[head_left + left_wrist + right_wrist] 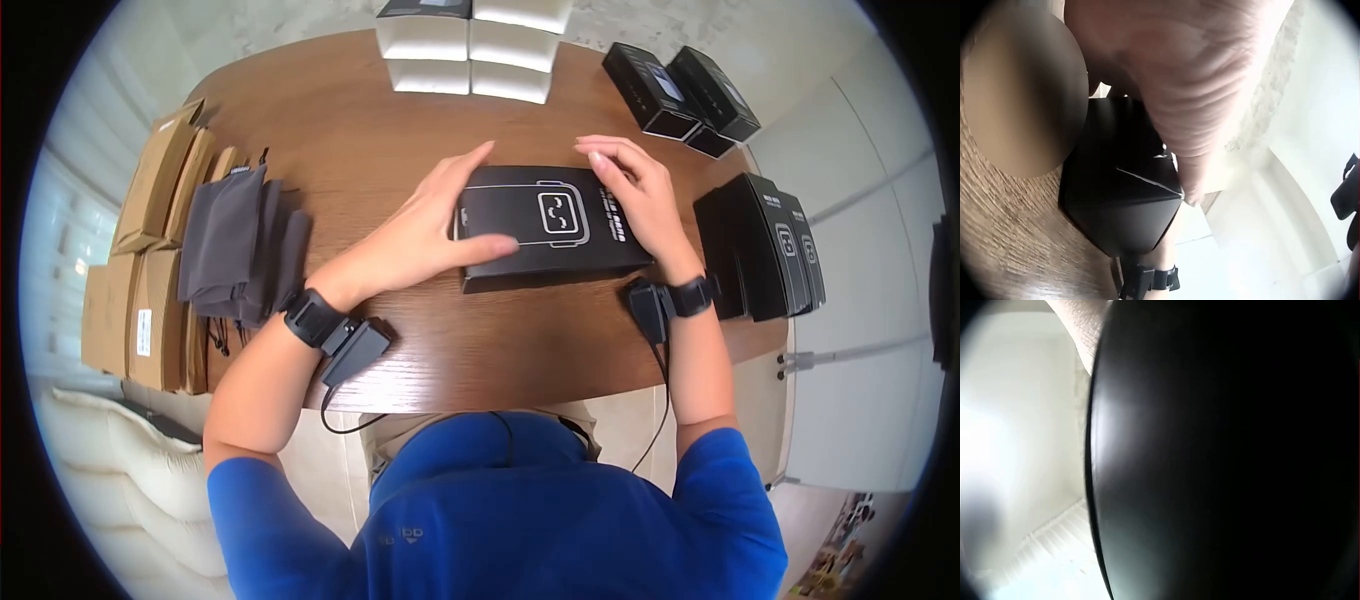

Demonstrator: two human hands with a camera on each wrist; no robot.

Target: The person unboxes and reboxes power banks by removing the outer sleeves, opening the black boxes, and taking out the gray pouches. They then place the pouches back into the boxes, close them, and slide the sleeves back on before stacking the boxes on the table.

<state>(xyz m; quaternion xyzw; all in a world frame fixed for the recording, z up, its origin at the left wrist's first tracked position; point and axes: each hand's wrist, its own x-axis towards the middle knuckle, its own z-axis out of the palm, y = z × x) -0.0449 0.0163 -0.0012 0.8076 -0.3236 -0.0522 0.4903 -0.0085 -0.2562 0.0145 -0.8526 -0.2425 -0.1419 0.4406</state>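
Observation:
A black box (545, 215) with a white outlined face and lettering lies flat on the brown table. At its left end is the left hand (425, 225), thumb stretched across the lid, other fingers reaching along the far left corner. The right hand (645, 200) rests at the right end, fingers slightly bent past the far corner and thumb near the lid's edge. The palm of the left hand (1179, 69) shows close beside the black box (1116, 169) in the left wrist view. A black surface (1210, 450) fills most of the right wrist view, with little of the hand showing.
Brown cartons (150, 230) and dark grey cloth pouches (235, 240) are stacked on the table's left side. White open boxes (470, 50) stand at the far edge. More black boxes (665, 95) lie far right, and upright black boxes (765, 245) stand near the right edge.

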